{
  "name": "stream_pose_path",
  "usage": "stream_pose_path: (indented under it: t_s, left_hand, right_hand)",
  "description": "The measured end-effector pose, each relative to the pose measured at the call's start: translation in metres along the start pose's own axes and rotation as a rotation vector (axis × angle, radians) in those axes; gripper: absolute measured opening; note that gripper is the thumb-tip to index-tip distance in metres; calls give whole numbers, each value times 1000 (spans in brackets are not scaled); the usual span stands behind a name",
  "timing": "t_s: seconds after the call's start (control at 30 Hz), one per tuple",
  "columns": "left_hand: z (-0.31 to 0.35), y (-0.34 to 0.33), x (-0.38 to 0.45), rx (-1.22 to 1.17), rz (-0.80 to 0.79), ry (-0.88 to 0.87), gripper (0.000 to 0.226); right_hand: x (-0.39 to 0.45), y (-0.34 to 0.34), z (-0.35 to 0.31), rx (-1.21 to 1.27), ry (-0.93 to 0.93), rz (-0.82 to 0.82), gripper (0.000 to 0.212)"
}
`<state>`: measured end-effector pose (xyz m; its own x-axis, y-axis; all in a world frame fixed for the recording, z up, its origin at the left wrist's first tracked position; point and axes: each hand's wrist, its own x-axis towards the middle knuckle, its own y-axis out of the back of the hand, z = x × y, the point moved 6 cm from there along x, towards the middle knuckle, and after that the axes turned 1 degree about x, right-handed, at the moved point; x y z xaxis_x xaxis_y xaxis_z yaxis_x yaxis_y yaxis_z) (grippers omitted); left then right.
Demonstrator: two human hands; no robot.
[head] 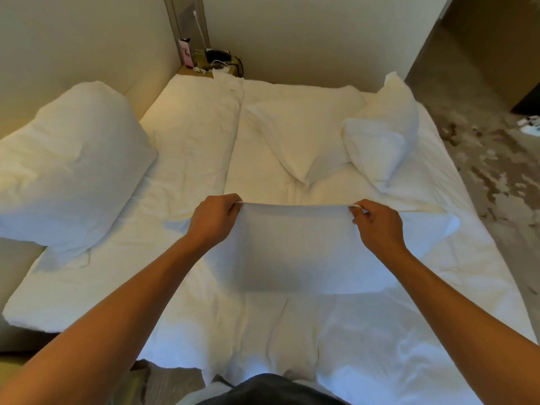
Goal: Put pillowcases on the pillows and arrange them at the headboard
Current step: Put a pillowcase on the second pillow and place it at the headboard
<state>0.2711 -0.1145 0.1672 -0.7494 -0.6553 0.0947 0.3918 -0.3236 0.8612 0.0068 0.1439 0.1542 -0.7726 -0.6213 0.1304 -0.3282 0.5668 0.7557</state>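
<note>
Landmark: the bed [380,361], white sheets, rumpled; I place everything else against it.
Item in hand: pillowcase [292,247], white, held up flat over the middle of the bed, its top edge stretched taut between my two hands.
Left hand [214,220]: fingers curled, pinching the pillowcase's upper left corner.
Right hand [377,226]: fingers curled, pinching the upper right corner.
Pillow, left [67,173]: large, propped at the bed's left edge.
Pillow, centre [304,135]: lying toward the far end of the bed.
Pillow, right [382,130]: leaning at the bed's far right side.
Covered or bare: I cannot tell for any of the three.
Nightstand [210,65]: beyond the bed's far left corner, cluttered with small items.
Step in hand: I judge it the opening-out of a pillowcase, before any pillow goes in.
Next move calls for: finding the open end, parting its two layers, then bringing a pillow near enough to feed in corner first.
</note>
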Motion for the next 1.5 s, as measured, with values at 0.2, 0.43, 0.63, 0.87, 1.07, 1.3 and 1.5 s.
stream_pose_path:
  t_s: [0.2, 0.43, 0.63, 0.87, 1.07, 1.3, 1.5]
  left_hand:
    - [-49, 99, -17, 27, 168, -13, 23]
    - [-156, 157, -67, 13, 289, 110, 19]
    - [-270, 153, -103, -29, 264, 330, 19]
    - [-361, 109, -132, -70, 145, 471, 21]
    - [-378, 104, -122, -120, 139, 451, 23]
    - [-386, 95, -104, -154, 114, 485, 19]
    - [-386, 95, -89, -49, 68, 512, 18]
  right_hand:
    - [19, -31, -107, 77, 87, 20, 28]
    - [5, -127, -196, 124, 144, -128, 26]
    - [-6, -237, -240, 9, 172, -258, 23]
    - [-9, -325, -251, -204, 260, -361, 23]
    - [2, -332, -248, -368, 330, -365, 27]
    - [10, -322, -242, -248, 338, -275, 21]
    - [25, -324, -234, -124, 328, -408, 28]
